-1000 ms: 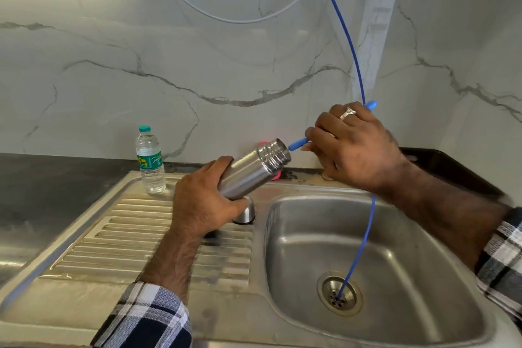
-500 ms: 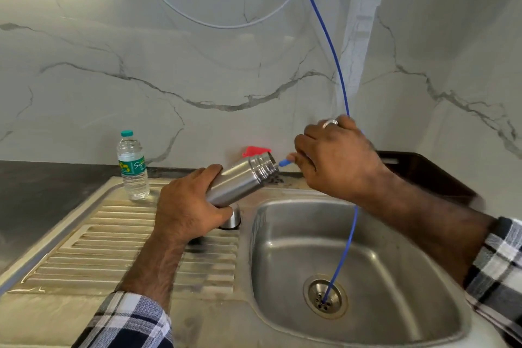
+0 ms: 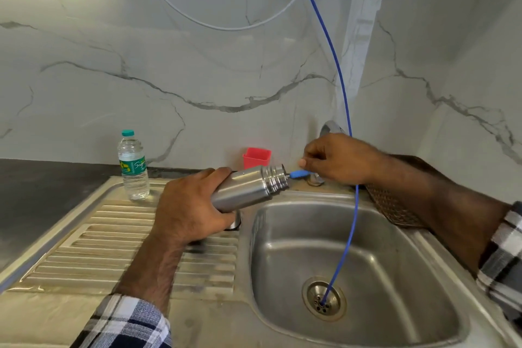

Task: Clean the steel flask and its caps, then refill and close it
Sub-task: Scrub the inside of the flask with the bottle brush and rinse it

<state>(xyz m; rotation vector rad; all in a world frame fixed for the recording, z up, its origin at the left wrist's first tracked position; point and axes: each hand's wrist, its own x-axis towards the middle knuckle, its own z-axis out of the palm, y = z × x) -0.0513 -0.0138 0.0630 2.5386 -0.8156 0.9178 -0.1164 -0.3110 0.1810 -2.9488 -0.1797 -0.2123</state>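
White marble-patterned wall panels with grey veins rise behind a stainless steel sink (image 3: 401, 316) set into a dark counter (image 3: 42, 186), its ribbed draining board (image 3: 93, 246) stained and dull. Over the near-left edge of the basin, the left hand (image 3: 187, 215) grips the steel flask (image 3: 250, 188), fingers and thumb wrapped around its lower body. This flask is a plain brushed-metal cylinder, tilted so that its open, threaded neck points to the right and slightly up; several bright screw rings show at the mouth, and no cap is on it. At that mouth sits the blue nozzle (image 3: 298, 174) of a thin blue hose (image 3: 343, 93), pinched between the thumb and fingers of the right hand (image 3: 339, 159); whether water is running cannot be told. From the hand, the hose climbs the wall to the top of the view, and a further length drops into the basin and ends at the drain (image 3: 323, 298). Both hands are near each other, with the flask mouth and nozzle between them. Just below the flask, partly hidden by the left hand, a small steel cap (image 3: 234, 222) stands on the draining board. Against the wall sit 1 red square cup (image 3: 257, 157) and 1 small clear water bottle (image 3: 133, 167) with a green label and teal lid. Behind the right hand a chrome tap (image 3: 329, 127) shows in part. Both sleeves are checked.
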